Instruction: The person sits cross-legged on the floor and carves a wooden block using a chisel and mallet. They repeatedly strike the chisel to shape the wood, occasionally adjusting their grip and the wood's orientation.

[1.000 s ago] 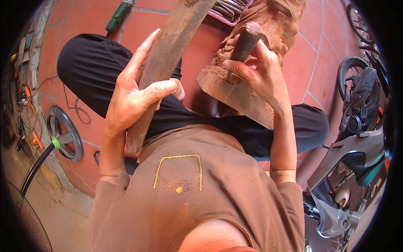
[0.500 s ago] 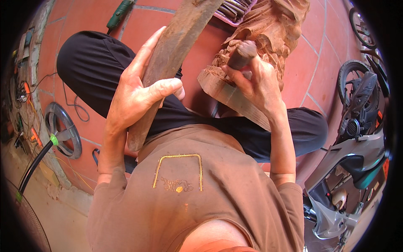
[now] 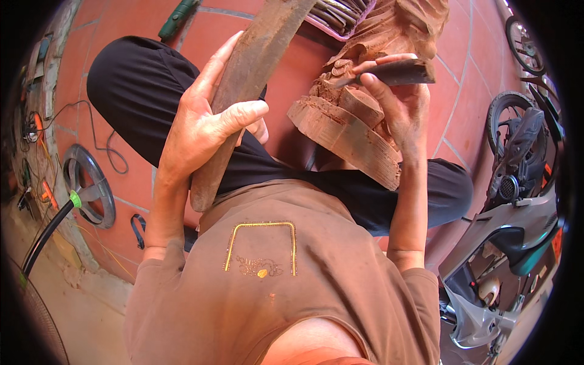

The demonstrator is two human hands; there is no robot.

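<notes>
My left hand [image 3: 201, 131] is wrapped around a long, flat-sided wooden bar [image 3: 258, 58], thumb across its face. The bar slants from my lap up past the top edge of the view. In my right hand [image 3: 403, 118] is a chisel [image 3: 406, 72] with a dark handle, held between thumb and fingers. Its handle end points right, and its thin shank points left over the carving; the tip is hard to make out. Below that hand lies a reddish-brown wood carving [image 3: 395, 33] with draped folds and rounded shapes. Its flat, thick base [image 3: 344, 137] faces my lap.
A pink basket [image 3: 347, 35] of carving tools stands beyond the carving. A green power tool [image 3: 177, 19] lies on the red tiles at far left. Left of my knee are a fan's round base [image 3: 100, 188] and loose cables. A grey motorbike [image 3: 480, 261] stands at right.
My right hand has tilted the chisel, swinging its handle end to the right and uncovering more of the carving's base. My left hand and the wooden bar have shifted only slightly.
</notes>
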